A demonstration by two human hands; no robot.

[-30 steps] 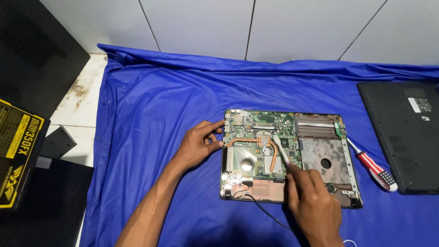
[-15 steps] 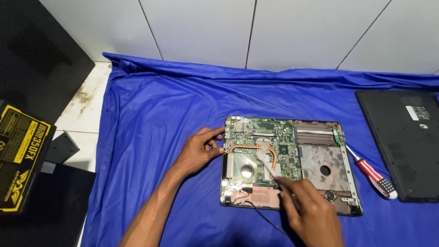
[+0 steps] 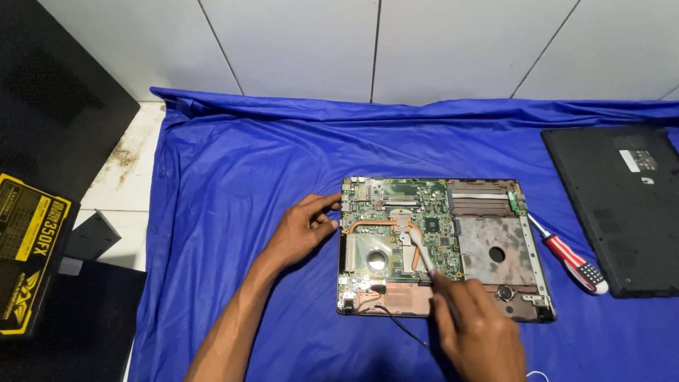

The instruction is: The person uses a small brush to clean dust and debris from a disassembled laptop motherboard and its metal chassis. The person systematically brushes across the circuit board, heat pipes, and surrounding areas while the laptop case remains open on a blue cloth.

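Observation:
An opened laptop base (image 3: 495, 247) lies on a blue cloth (image 3: 240, 184), its green motherboard (image 3: 396, 212) and copper heat pipe exposed. My left hand (image 3: 300, 230) rests on the cloth with its fingers touching the base's left edge. My right hand (image 3: 477, 332) sits at the base's near edge and grips a thin pale tool (image 3: 419, 249) whose tip rests on the board near the heat pipe's centre.
A red-and-white screwdriver (image 3: 569, 258) lies on the cloth just right of the base. A black laptop cover (image 3: 622, 205) sits at the far right. A black-and-yellow box (image 3: 28, 255) and dark objects stand off the cloth at left. A white tiled wall is behind.
The view has shifted slightly. My right hand has drawn back toward the base's near edge with the tool still on the board. My left hand stays at the left edge.

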